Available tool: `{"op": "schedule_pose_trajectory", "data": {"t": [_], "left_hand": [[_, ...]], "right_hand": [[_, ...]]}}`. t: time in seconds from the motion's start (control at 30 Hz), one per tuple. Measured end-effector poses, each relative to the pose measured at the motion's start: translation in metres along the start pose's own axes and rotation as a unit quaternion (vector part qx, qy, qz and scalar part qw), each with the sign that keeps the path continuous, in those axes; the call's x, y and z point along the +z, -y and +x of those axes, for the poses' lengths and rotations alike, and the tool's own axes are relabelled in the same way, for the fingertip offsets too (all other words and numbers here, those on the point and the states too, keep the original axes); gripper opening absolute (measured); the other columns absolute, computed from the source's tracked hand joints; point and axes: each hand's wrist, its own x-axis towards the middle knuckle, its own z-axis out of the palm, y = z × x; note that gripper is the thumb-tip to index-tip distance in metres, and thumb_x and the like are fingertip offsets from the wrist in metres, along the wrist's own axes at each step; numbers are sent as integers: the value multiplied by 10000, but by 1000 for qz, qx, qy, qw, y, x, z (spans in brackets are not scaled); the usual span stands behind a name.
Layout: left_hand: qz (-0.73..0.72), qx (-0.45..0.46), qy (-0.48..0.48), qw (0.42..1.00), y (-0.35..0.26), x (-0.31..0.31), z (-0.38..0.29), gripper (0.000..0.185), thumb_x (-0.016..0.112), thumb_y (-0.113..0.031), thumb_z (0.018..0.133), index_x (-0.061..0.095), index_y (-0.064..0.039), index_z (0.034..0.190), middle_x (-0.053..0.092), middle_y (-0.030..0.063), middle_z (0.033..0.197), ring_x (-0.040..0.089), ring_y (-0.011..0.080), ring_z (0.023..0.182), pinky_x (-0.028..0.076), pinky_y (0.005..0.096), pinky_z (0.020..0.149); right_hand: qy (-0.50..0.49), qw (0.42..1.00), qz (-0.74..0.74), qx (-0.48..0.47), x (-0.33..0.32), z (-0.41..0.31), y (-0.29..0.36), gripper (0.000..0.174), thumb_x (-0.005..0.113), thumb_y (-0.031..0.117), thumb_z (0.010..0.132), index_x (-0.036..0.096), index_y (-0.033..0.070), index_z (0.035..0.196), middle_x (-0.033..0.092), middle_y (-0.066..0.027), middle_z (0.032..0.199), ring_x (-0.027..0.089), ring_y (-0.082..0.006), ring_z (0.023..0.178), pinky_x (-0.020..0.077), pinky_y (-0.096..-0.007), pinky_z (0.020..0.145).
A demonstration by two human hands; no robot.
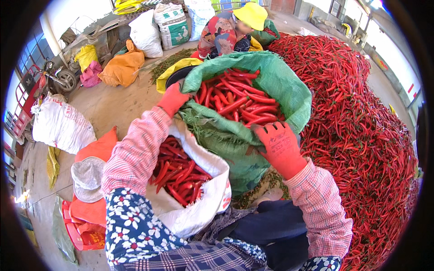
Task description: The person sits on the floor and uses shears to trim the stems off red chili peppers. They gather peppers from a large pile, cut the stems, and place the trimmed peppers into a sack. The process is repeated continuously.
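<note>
A green woven sack [223, 152] stands upright before me, its mouth wide and red chili peppers [237, 98] inside. My left hand [174, 98], in a red glove with dark fingertips, grips the left side of its rim. The near right part of that rim is pinched in my right hand [279, 144], gloved the same way. Below my left forearm, close to my lap, a white woven sack [203, 210] also holds red chili peppers [179, 172]; neither hand touches it.
A big heap of red chilies [356, 135] fills the right side. Beyond the green sack crouches a person in a yellow hat [251, 15]. Filled sacks [145, 34] stand at the back left. A grey hat [89, 178] lies on orange cloth at left, near a red basket [69, 227].
</note>
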Motion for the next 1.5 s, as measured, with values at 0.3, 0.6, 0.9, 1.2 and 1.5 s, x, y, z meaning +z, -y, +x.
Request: {"op": "schedule_pose_trajectory", "data": {"t": [0.3,0.6,0.9,1.2,1.5], "left_hand": [[-470,-84,57,877,-36,-59,-91,376,613,-160,852,587,5,1189,665,79,1027,649,161,839,528,290,737],[-387,-1,-7,922,-32,-61,-61,411,591,-116,868,562,33,1249,636,82,1120,594,155,986,461,265,877],[-8,182,-199,963,-70,-63,-108,385,626,-131,887,542,61,1210,617,135,1135,593,204,1014,478,307,889],[180,265,-163,933,-114,58,-221,233,593,-131,915,588,65,1042,647,190,1053,635,274,948,521,353,814],[234,310,-53,920,-199,170,-275,224,560,-131,944,633,69,873,678,244,972,677,344,881,564,399,740]], "right_hand": [[-51,990,101,-90,-98,-99,57,290,639,193,694,604,169,981,544,-13,797,591,-192,678,469,-329,546],[-59,960,240,-133,-94,-61,30,437,761,269,687,630,154,1089,568,-34,837,605,-228,727,479,-357,609],[-73,933,213,281,19,-236,-147,306,648,214,831,639,71,1102,644,-126,964,638,-309,895,505,-420,781],[387,705,331,493,310,-548,-47,449,623,398,775,650,80,1091,652,-195,1101,614,-358,1061,483,-457,926],[-65,598,236,763,412,-492,-109,470,654,338,844,508,77,1206,597,-226,1080,615,-403,942,492,-477,814]]}}
